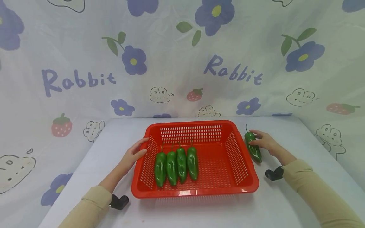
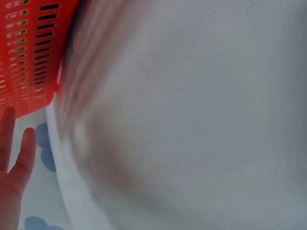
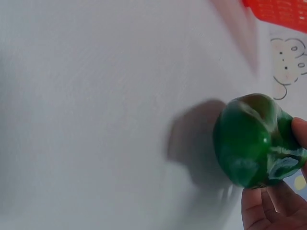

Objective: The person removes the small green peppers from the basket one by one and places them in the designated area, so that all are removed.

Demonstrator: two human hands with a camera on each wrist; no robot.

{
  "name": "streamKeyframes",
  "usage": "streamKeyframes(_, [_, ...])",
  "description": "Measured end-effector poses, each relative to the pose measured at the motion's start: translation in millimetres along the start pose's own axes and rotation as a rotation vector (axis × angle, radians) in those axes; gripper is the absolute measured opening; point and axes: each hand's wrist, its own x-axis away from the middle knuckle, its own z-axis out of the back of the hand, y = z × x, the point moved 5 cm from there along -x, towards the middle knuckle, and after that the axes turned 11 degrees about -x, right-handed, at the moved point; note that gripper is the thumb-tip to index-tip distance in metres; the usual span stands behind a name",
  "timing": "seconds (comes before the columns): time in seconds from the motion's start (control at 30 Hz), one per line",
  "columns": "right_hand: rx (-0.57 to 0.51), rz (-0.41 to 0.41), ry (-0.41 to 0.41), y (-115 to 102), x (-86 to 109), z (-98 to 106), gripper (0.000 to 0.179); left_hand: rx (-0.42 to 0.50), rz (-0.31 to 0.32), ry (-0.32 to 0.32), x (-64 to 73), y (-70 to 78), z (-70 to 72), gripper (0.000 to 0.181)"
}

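A red plastic basket [image 1: 196,192] with slotted walls stands mid-table. Several green peppers [image 1: 192,163] lie side by side in its left half, stems toward the back. My left hand [image 1: 131,156] is at the basket's left rim, its fingers extended; in the left wrist view two fingers [image 2: 26,151] show near the basket wall [image 2: 33,52]. Right of the basket, my right hand [image 1: 265,141] holds another green pepper [image 1: 254,152] between thumb and fingers. From the right wrist that pepper [image 3: 244,143] appears tip-first, with a shadow on the table beside it.
A white cloth [image 1: 119,133] covers the table. Behind it hangs a pale backdrop [image 1: 176,69] printed with flowers, strawberries and rabbits. Black wrist devices [image 1: 119,202] sit by both sleeves. The basket's right wall stands between the held pepper and the basket's inside.
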Motion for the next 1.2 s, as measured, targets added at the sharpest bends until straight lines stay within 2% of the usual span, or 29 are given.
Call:
streamKeyframes(0.2, [-0.014,-0.045,0.011,7.5,-1.9,0.2,0.073,0.006,0.0,0.002,1.1,1.5,-0.8,0.049])
streamKeyframes(0.4, [0.017,-0.041,0.009,10.6,-1.6,-1.5,0.071,0.013,-0.006,0.0,1.7,2.9,-1.9,0.049])
streamKeyframes(0.83, [-0.013,-0.067,0.008,16.3,-2.5,-1.7,0.073,0.018,-0.006,-0.002,1.3,1.7,-1.7,0.049])
streamKeyframes(1.2, [0.002,-0.078,0.021,10.6,1.0,5.5,0.071,0.002,-0.009,0.002,-0.2,-1.1,-0.6,0.049])
